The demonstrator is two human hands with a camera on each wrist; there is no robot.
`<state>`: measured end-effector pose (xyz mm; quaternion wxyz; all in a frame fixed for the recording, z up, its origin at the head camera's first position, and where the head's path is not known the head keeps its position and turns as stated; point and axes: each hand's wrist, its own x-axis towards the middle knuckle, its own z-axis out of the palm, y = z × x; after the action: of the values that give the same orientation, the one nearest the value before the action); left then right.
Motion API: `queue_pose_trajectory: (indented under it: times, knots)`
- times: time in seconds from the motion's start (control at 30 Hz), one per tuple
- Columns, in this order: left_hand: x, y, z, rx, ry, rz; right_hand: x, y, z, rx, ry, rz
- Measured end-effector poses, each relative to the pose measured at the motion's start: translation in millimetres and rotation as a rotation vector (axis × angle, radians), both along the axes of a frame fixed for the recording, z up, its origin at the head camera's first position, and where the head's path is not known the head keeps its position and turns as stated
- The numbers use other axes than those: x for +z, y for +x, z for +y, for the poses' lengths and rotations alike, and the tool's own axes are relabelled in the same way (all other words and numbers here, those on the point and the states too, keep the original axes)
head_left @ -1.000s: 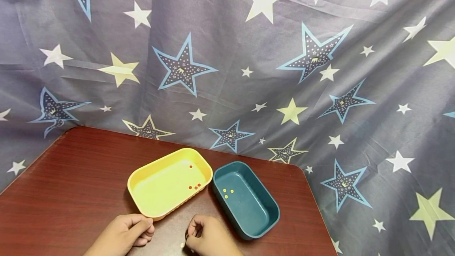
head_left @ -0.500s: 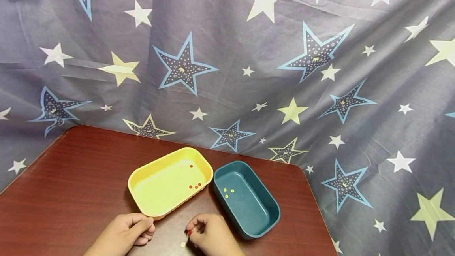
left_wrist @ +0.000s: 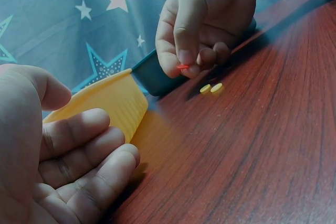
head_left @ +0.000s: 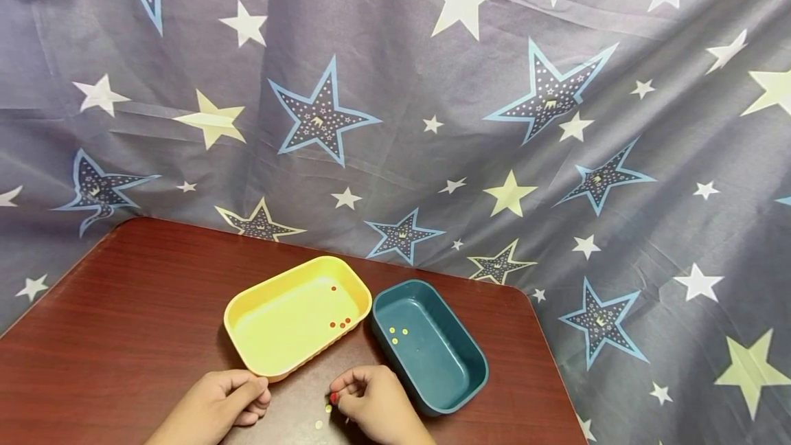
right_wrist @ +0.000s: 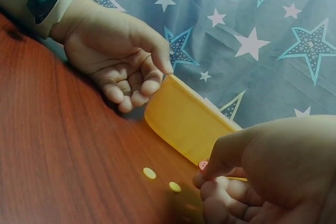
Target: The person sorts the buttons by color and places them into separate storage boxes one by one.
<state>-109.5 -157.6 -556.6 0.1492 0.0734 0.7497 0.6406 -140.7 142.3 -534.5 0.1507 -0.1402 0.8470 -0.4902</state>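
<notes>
My left hand [head_left: 213, 404] grips the near corner of the yellow plastic container [head_left: 278, 338], its thumb at the rim. Between the thumb and index finger of my right hand [head_left: 380, 404] I pinch a small red button [right_wrist: 203, 165], held just above the table. Two small yellow buttons [left_wrist: 217, 87] lie on the table below that hand. Several red buttons [head_left: 333, 325] rest inside the yellow container, towards its right end. The teal container [head_left: 435, 356] stands right beside it and holds three yellow buttons [head_left: 395, 341] near its left wall.
The dark red wooden table [head_left: 142, 294] ends at a grey star-patterned curtain [head_left: 395, 156] behind both containers. Their raised walls stand close together, nearly touching at the back.
My right hand has lifted slightly and shifted right, with the red button now showing in its fingertips. A second yellow button has come into view on the table. The left hand stays put.
</notes>
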Motion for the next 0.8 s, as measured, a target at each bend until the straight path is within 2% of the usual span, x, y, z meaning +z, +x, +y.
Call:
queue_pose_trajectory:
  times: [0.5, 0.73, 0.8]
  knots:
    - [0.4, 1.2, 0.9, -0.001, 0.003, 0.029, 34.7, -7.7, 9.8, -0.045, -0.050, 0.012]
    - [2.0, 1.3, -0.5, -0.003, -0.006, -0.001, 51.2, -20.0, 13.4, -0.038, 0.001, 0.084]
    - [1.5, 0.8, -0.7, -0.008, -0.004, 0.009, 58.9, -25.0, 14.7, -0.030, 0.005, 0.100]
